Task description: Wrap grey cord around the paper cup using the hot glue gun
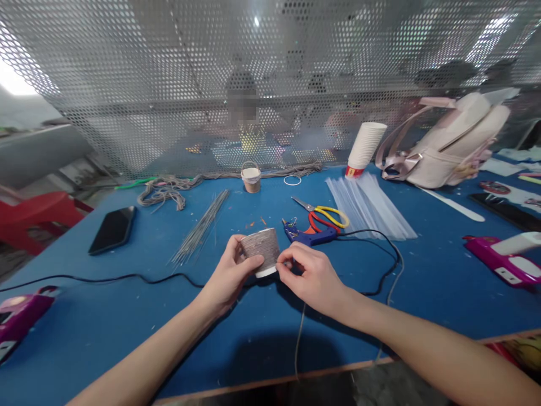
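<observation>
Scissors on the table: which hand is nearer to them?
The right. The right hand is just on the near side of the scissors; the left hand is farther off, to their left, holding the cup.

On the surface, the phone lies left of the wire bundle. The scissors rest just behind the glue gun, and the cup stack stands behind both, left of the backpack.

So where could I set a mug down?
Bare tabletop shows between the phone and wire bundle, and between the looped black cable and rightmost power strip. Beyond the right hand it's crowded: glue gun, scissors, plastic strips.
</observation>
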{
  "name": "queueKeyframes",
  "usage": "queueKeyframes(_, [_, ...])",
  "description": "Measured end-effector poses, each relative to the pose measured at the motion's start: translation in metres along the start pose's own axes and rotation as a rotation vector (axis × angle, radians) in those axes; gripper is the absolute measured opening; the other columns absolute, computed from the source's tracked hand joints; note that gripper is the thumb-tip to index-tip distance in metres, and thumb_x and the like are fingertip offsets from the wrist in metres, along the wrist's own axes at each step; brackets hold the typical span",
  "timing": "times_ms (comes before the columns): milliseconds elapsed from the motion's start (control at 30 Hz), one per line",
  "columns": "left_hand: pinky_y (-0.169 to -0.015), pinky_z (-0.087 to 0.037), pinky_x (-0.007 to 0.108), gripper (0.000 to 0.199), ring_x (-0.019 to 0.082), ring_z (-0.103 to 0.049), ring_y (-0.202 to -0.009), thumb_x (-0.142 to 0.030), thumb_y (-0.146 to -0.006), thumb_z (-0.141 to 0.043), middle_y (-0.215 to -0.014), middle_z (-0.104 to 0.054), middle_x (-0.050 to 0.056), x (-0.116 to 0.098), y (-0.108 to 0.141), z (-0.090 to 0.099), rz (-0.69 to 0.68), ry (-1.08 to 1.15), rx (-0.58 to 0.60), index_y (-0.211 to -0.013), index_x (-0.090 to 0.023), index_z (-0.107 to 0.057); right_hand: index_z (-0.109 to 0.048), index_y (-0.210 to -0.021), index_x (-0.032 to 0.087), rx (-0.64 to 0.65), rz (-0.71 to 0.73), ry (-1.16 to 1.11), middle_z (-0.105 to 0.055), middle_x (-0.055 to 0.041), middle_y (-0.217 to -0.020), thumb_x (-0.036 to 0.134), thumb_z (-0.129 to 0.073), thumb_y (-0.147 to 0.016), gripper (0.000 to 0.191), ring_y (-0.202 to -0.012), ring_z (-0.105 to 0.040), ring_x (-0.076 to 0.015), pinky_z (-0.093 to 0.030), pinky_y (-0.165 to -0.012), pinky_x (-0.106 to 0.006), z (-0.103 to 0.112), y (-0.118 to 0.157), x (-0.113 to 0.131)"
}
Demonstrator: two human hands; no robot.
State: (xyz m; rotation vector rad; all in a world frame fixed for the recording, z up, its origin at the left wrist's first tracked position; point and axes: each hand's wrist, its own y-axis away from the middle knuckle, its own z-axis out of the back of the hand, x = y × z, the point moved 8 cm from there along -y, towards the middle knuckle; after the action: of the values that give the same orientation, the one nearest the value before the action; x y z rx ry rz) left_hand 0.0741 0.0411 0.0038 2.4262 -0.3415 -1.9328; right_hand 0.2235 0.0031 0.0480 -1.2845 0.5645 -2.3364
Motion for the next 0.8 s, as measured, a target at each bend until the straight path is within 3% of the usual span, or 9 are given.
queueKeyframes(800, [-0.067,-0.047,0.025,0.041,0.014,-0.056,-0.075,-0.026,-0.060,-0.084,-0.085,-0.061,-0.002,-0.0075,0.0027,-0.0019,-0.025,0.050,0.051,-0.087,-0.022,-0.054,-0.058,-0.069,0.020,0.030,-0.171,-0.083,-0.054,0.0037,-0.061,0.015,-0.060,-0.077,0.010,-0.057,-0.051,-0.0112,-0.041,-0.055,-0.023,-0.0001,-0.0028,-0.0100])
